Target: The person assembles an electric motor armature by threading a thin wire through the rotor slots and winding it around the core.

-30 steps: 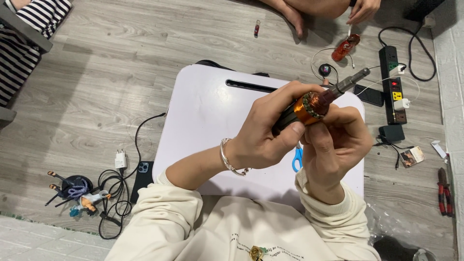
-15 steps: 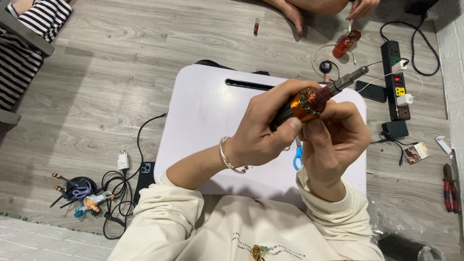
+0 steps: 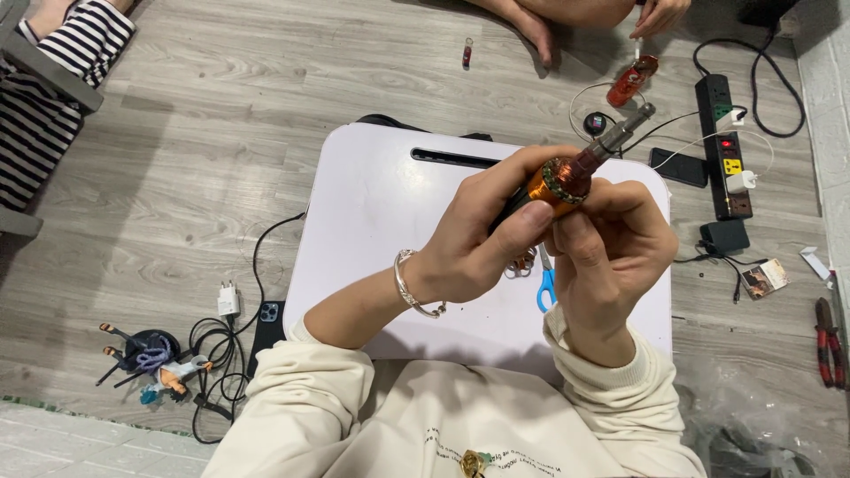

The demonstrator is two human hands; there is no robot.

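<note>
Above a small white lap table (image 3: 381, 221), both hands hold one motor rotor (image 3: 567, 180): an orange core with copper windings and a grey steel shaft pointing up and to the right. My left hand (image 3: 482, 235) wraps the dark lower end and the orange core from the left. My right hand (image 3: 611, 252) pinches the winding end from below and the right. A silver bracelet (image 3: 412, 285) sits on my left wrist. Under my hands on the table lie blue-handled scissors (image 3: 545, 285).
Another person's foot (image 3: 531, 26) and hand (image 3: 657, 16) are at the top, near a red rotor (image 3: 630, 81). A black power strip (image 3: 728, 142), phone (image 3: 678, 166) and red pliers (image 3: 829, 341) lie to the right. Cables, a charger (image 3: 229, 299) and a figurine (image 3: 155, 363) lie left.
The view has shifted slightly. Both hands keep their grip on the rotor, which has barely moved.
</note>
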